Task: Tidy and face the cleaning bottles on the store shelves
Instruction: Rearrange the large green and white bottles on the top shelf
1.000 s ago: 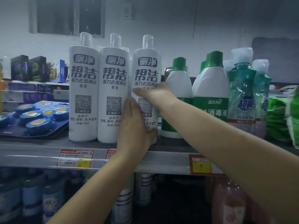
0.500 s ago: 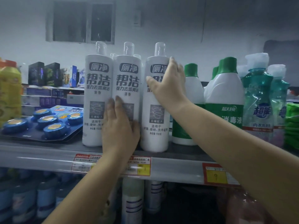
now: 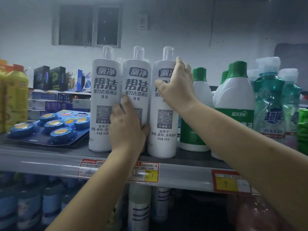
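Three tall white cleaning bottles with clear caps stand upright in a row at the front of the shelf [image 3: 50, 161], labels facing out: left white bottle [image 3: 104, 90], middle white bottle [image 3: 138, 84], right white bottle [image 3: 164, 124]. Left hand [image 3: 127, 129] lies flat on the lower front of the middle white bottle, fingers [image 3: 124, 100] straight, thumb in the gap toward the right white bottle. Right hand [image 3: 177, 84] curls round the upper part of the right white bottle, thumb across its label, fingers wrapped over its far side. Right of the right white bottle: green-capped white bottles [image 3: 236, 97], then teal bottles [image 3: 268, 100]. Left of the left white bottle: card of blue discs [image 3: 55, 127], then yellow jug [image 3: 15, 94]. Price tags [image 3: 146, 172] sit on the shelf edge below the middle white bottle.
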A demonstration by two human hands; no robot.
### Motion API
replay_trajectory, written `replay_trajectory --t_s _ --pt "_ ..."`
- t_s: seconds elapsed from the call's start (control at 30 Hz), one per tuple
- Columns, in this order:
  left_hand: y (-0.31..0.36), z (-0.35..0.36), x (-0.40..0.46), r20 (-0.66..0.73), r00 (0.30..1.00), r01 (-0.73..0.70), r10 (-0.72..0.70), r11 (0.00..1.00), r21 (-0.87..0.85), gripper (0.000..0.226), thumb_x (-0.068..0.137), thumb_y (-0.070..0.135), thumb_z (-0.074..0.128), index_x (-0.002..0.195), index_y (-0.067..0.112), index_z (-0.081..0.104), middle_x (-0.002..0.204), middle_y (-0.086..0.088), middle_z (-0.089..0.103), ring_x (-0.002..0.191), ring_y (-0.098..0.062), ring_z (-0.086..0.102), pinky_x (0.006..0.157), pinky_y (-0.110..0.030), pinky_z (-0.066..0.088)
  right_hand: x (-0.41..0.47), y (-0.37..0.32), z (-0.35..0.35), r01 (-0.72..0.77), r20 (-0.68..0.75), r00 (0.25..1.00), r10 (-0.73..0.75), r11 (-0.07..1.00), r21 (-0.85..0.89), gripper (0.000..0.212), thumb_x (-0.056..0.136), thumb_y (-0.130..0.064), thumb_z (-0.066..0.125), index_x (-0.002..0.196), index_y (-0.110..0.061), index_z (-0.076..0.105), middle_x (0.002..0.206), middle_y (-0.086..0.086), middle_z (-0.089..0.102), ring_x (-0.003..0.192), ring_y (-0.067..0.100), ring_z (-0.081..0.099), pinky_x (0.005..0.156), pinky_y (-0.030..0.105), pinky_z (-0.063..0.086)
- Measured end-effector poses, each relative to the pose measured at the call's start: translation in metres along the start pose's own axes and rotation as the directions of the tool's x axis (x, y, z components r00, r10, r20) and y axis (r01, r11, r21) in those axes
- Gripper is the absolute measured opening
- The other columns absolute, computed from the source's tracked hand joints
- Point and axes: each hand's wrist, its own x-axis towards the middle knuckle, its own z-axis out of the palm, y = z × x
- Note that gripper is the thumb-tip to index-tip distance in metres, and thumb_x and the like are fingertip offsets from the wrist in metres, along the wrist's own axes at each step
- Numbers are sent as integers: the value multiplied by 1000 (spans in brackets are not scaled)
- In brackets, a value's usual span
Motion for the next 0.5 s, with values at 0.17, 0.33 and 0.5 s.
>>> replay_trajectory --t_s 0.17,0.33,0.5 --pt "0 -3 -2 24 1000 -5 6 999 -44 97 78 32 69 144 6 1 138 -21 27 122 -38 36 95 -44 39 10 -8 1 72 -106 991 -81 994 -86 70 88 -28 54 146 -8 19 152 11 22 142 24 16 118 39 14" --pt "-2 -1 -3 19 1000 -12 13 1000 -18 94 81 34 65 144 4 2 140 -20 26 124 -36 35 97 -43 39 48 -47 -4 356 -7 924 -383 866 -350 54 91 -26 51 139 -9 34 137 10 44 128 23 41 110 35 29" --pt "-6 0 -4 30 999 -30 30 1000 -9 93 83 38 60 145 5 0 143 -18 24 128 -34 31 101 -41 36 84 -78 -4 165 368 929 -33 928 -334 43 97 -30 42 134 -9 40 132 11 50 105 23 56 74 24 41"
